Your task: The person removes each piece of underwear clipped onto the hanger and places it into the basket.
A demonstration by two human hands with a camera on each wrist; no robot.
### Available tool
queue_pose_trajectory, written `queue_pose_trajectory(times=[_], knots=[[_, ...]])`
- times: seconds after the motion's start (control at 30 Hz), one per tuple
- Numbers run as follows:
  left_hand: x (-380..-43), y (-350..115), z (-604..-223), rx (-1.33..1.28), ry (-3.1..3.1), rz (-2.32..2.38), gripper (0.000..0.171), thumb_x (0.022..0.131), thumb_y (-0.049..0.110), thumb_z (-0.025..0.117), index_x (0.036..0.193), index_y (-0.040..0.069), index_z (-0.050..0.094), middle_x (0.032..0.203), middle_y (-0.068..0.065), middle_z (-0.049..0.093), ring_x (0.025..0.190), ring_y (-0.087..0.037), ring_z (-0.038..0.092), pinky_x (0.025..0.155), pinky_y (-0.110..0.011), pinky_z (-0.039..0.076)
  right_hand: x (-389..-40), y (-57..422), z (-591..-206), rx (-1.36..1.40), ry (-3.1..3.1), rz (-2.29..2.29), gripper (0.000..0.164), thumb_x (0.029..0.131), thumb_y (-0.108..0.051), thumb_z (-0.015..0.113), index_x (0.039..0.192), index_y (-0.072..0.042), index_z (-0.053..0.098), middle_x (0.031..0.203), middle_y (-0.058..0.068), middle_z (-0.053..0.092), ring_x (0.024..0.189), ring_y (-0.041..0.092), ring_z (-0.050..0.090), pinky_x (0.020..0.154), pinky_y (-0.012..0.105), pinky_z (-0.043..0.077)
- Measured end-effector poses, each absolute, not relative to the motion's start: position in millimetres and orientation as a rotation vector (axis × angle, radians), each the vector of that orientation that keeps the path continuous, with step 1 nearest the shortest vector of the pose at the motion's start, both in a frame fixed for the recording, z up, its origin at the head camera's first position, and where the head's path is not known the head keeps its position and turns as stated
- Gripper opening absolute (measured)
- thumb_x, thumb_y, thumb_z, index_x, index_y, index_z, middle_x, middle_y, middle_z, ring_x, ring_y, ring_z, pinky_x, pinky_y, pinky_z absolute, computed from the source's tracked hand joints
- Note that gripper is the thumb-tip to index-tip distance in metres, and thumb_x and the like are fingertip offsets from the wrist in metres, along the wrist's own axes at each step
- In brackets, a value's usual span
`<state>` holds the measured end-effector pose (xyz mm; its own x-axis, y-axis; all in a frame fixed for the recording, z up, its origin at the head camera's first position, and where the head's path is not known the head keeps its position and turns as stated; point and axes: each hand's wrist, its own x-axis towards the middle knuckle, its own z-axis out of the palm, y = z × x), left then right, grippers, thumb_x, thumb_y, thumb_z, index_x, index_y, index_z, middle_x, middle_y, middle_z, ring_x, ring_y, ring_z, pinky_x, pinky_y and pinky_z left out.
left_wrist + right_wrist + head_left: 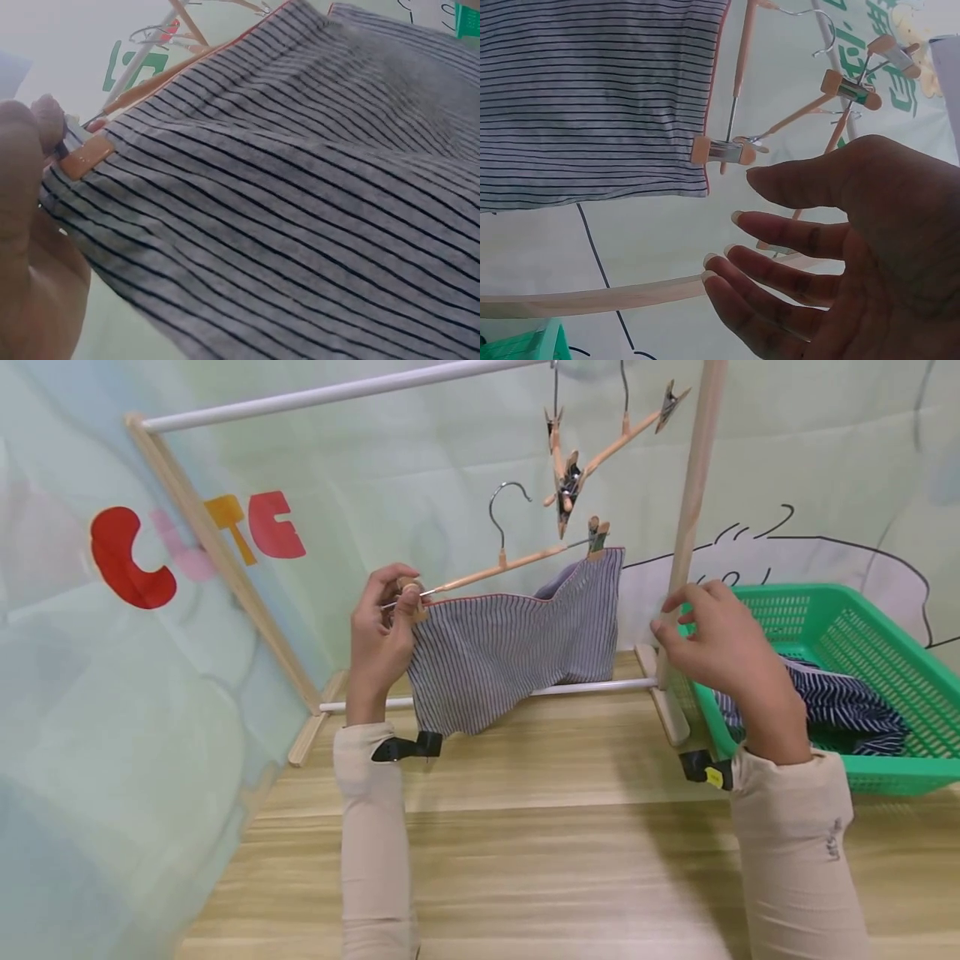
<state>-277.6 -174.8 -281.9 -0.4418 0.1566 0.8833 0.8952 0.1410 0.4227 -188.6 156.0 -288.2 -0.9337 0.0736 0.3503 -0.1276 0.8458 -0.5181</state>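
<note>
My left hand point(381, 639) pinches the left clip point(88, 156) of a wooden clip hanger point(480, 573). Thin dark stripes and a red top edge mark the grey garment point(510, 635) hanging from this hanger. At the garment's other top corner, the right clip point(721, 151) grips the cloth. My right hand point(720, 639) is apart from that clip, near the rack's right post, with its fingers loosely bent and nothing held. The hanger's metal hook point(495, 514) stands up in front of the wall, off the top rail.
A drying rack has a white top rail point(345, 393) and a wooden right post point(693, 485). Two clip hangers point(611, 450) hang near its right end. A green basket point(900, 766) at the right holds dark striped cloth point(847, 702). The wooden table point(555, 877) lies below.
</note>
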Motion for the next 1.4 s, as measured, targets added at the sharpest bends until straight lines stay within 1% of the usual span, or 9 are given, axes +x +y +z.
queue_pose_trajectory(times=[0.2,0.43,0.63,0.77,0.9,1.03,1.2,1.33,1.4], knots=[[-282.2,-176.5,-283.5,-1.09,-1.718,-1.387,0.019,0.094,-0.004,0.048,0.11,-0.014,0.049,0.082,-0.023,0.056,0.075,-0.026,0.056,0.059,-0.023,0.044,-192.6,156.4,-288.5,0.032,-2.638,0.807,0.051,0.095,-0.031,0.05,0.132,0.003,0.04,0.126,0.029,0.037,0.108,0.041,0.044,0.079,0.061,0.046],[-290.3,-176.5,-287.5,-1.159,-1.731,-1.424,0.02,0.095,-0.001,0.048,0.111,-0.014,0.05,0.084,-0.026,0.056,0.078,-0.023,0.058,0.063,-0.021,0.048,-194.4,156.8,-289.9,0.072,-2.61,0.868,0.065,0.095,-0.036,0.05,0.145,-0.002,0.025,0.136,0.029,0.031,0.114,0.042,0.043,0.081,0.063,0.045],[-286.8,-174.0,-285.3,-1.207,-1.776,-1.417,0.021,0.095,0.0,0.048,0.11,-0.015,0.05,0.082,-0.023,0.055,0.076,-0.025,0.056,0.063,-0.02,0.048,-196.6,157.0,-293.6,0.175,-2.588,0.929,0.064,0.099,-0.031,0.045,0.148,-0.004,0.016,0.143,0.031,0.023,0.119,0.047,0.038,0.086,0.067,0.041],[-286.0,-173.0,-285.3,-1.218,-1.815,-1.415,0.019,0.094,-0.002,0.049,0.109,-0.014,0.051,0.084,-0.02,0.054,0.075,-0.023,0.053,0.064,-0.02,0.047,-199.7,158.6,-294.7,0.224,-2.572,0.981,0.061,0.101,-0.029,0.039,0.149,-0.003,0.012,0.144,0.033,0.018,0.123,0.049,0.033,0.088,0.068,0.04],[-286.5,-172.0,-286.1,-1.242,-1.821,-1.426,0.02,0.095,-0.001,0.049,0.11,-0.014,0.05,0.085,-0.022,0.054,0.075,-0.023,0.053,0.064,-0.02,0.047,-201.3,159.8,-295.1,0.227,-2.558,0.975,0.061,0.101,-0.028,0.038,0.148,-0.001,0.011,0.144,0.033,0.018,0.124,0.048,0.03,0.088,0.069,0.038],[-286.3,-171.8,-287.0,-1.268,-1.816,-1.451,0.02,0.095,-0.002,0.049,0.11,-0.015,0.05,0.085,-0.027,0.054,0.076,-0.026,0.055,0.065,-0.02,0.049,-203.2,159.8,-295.4,0.231,-2.587,0.964,0.063,0.101,-0.029,0.04,0.148,0.0,0.01,0.141,0.035,0.02,0.12,0.05,0.033,0.087,0.07,0.038],[-285.6,-171.1,-288.4,-1.278,-1.829,-1.456,0.02,0.095,-0.001,0.048,0.11,-0.015,0.049,0.086,-0.023,0.055,0.077,-0.023,0.056,0.065,-0.02,0.05,-205.7,159.4,-296.5,0.227,-2.617,0.985,0.064,0.101,-0.031,0.038,0.149,-0.002,0.008,0.145,0.033,0.019,0.124,0.049,0.031,0.089,0.07,0.037],[-286.6,-171.0,-289.9,-1.29,-1.821,-1.452,0.022,0.096,0.002,0.048,0.109,-0.015,0.049,0.086,-0.022,0.055,0.076,-0.024,0.057,0.064,-0.02,0.05,-207.5,158.9,-297.0,0.234,-2.575,1.023,0.058,0.102,-0.03,0.034,0.148,0.0,0.014,0.144,0.033,0.024,0.126,0.046,0.031,0.092,0.068,0.035],[-288.0,-171.2,-290.9,-1.298,-1.814,-1.463,0.022,0.096,0.002,0.048,0.109,-0.016,0.049,0.085,-0.023,0.055,0.075,-0.025,0.057,0.063,-0.019,0.05,-208.1,158.6,-296.9,0.237,-2.554,1.023,0.055,0.103,-0.03,0.032,0.146,0.002,0.021,0.141,0.034,0.029,0.126,0.046,0.031,0.094,0.068,0.033]])
